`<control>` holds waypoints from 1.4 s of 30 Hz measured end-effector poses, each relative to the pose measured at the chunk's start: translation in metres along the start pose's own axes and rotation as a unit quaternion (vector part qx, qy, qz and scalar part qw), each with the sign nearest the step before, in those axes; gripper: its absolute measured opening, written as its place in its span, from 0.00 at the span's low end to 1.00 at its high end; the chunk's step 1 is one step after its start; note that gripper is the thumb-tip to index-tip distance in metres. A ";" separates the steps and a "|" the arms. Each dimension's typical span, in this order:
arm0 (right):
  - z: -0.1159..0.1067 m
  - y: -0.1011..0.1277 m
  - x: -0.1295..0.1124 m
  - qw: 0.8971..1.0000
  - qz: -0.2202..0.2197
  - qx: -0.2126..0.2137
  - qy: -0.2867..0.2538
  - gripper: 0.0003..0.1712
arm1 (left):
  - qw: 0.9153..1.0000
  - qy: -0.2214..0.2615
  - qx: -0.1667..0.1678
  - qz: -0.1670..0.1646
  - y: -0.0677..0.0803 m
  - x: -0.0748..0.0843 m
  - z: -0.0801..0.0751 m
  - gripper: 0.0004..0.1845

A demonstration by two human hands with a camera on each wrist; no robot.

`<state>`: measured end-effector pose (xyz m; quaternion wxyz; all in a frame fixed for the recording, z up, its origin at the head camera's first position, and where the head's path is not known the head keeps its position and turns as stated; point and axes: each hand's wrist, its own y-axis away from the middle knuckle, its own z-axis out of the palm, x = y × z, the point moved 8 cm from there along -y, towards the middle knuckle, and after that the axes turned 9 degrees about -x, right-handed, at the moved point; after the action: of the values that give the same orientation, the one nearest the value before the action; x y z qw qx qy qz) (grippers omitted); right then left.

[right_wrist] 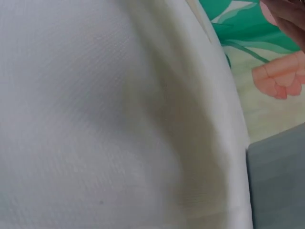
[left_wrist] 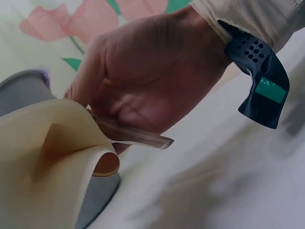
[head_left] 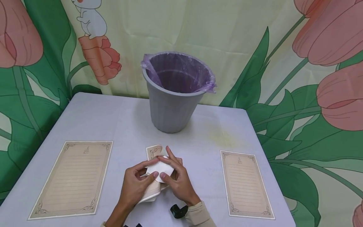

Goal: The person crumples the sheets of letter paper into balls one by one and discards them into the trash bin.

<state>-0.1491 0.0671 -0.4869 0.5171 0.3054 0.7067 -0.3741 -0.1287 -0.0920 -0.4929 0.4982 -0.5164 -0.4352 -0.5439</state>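
Observation:
Both hands meet over the table's near middle, holding one sheet of beige lined paper (head_left: 161, 169) that is bent and partly folded, its white back facing up. My left hand (head_left: 152, 169) pinches the sheet from the left with thumb and fingers. From the right, my right hand (head_left: 168, 166) grips it, thumb under and fingers over. The left wrist view shows the curled paper (left_wrist: 47, 162) up close with the right hand (left_wrist: 143, 81) clamped on its edge. The paper's pale surface (right_wrist: 119, 119) fills the right wrist view.
A grey bin (head_left: 173, 104) with a purple liner stands at the back middle of the white table (head_left: 127, 123). One flat beige lined sheet (head_left: 73, 179) lies at the left and another (head_left: 245, 184) at the right. A floral backdrop hangs behind.

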 end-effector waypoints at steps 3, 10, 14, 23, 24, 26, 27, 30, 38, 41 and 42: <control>0.000 0.000 0.001 1.000 0.002 0.002 0.009 0.29 | 1.000 -0.002 0.006 0.007 0.000 0.001 -0.001 0.23; -0.002 -0.001 0.002 1.000 -0.007 0.028 -0.008 0.29 | 0.999 0.008 0.026 0.031 0.000 0.003 -0.002 0.25; -0.002 -0.001 0.001 0.999 -0.006 0.051 -0.013 0.28 | 0.998 0.008 0.047 0.029 0.001 0.003 -0.004 0.26; -0.003 -0.001 0.000 0.994 -0.014 0.107 -0.026 0.27 | 0.995 0.015 0.092 0.037 0.003 0.006 -0.005 0.25; -0.003 0.000 0.001 0.993 -0.012 0.114 -0.025 0.27 | 0.994 0.017 0.095 0.040 0.003 0.006 -0.005 0.24; -0.004 0.000 0.001 0.992 -0.009 0.126 -0.022 0.27 | 0.994 0.015 0.102 0.043 0.004 0.006 -0.005 0.23; -0.004 0.001 0.001 0.991 -0.010 0.133 -0.020 0.27 | 0.993 0.016 0.105 0.044 0.004 0.006 -0.005 0.23; -0.005 0.001 -0.001 0.988 -0.024 0.153 0.001 0.26 | 0.992 0.008 0.113 0.047 0.005 0.007 -0.005 0.21; -0.007 0.003 -0.005 0.980 -0.052 0.190 0.030 0.21 | 0.992 0.009 0.121 0.037 0.005 0.006 -0.002 0.18; -0.007 0.003 -0.006 0.982 -0.046 0.180 0.034 0.21 | 0.992 0.018 0.119 0.028 0.005 0.005 -0.002 0.17; -0.007 0.003 -0.006 0.983 -0.042 0.173 0.039 0.21 | 0.992 0.018 0.120 0.026 0.004 0.005 -0.002 0.18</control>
<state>-0.1484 0.0741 -0.4802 0.4123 0.3741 0.6634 -0.4999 -0.1244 -0.0949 -0.4887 0.5781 -0.4540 -0.4748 -0.4840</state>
